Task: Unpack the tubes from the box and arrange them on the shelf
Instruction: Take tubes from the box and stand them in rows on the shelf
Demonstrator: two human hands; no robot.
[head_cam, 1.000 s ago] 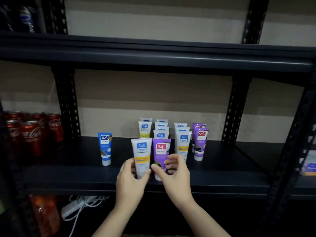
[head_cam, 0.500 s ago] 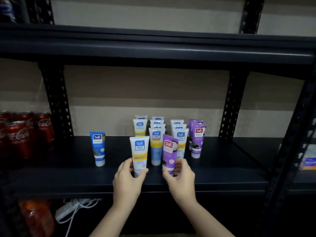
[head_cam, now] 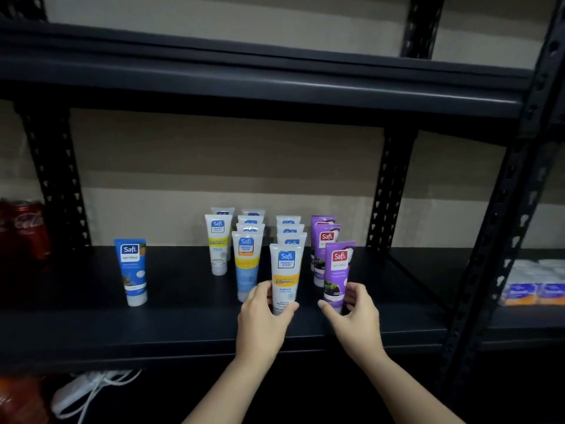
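My left hand (head_cam: 263,319) grips the white tube (head_cam: 286,278) low near its cap and my right hand (head_cam: 356,313) pinches the purple tube (head_cam: 337,275) likewise, both standing on the shelf (head_cam: 183,325) fronting their rows, light, soft-walled, probably tippy, best held low.

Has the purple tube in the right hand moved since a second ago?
Yes. The purple tube has shifted right: before it stood in front of the white tube rows, now it fronts the purple row, gripped by the right hand.
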